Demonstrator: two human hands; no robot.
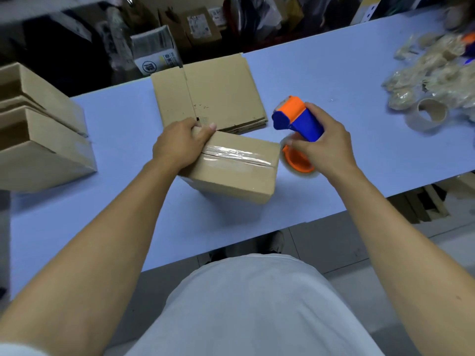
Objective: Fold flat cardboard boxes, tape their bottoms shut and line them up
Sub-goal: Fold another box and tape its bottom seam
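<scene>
Blue table (321,80) runs diagonally, w/ a taped box (231,170) near its middle as landmark. Just behind the box: stack of flat cardboard (213,93). Well to the box's left, at the table edge: two folded boxes (43,140) side by side, open ends showing. Far right of the box: empty tape core (429,115), & behind that a heap of crumpled clear tape (431,73).
</scene>
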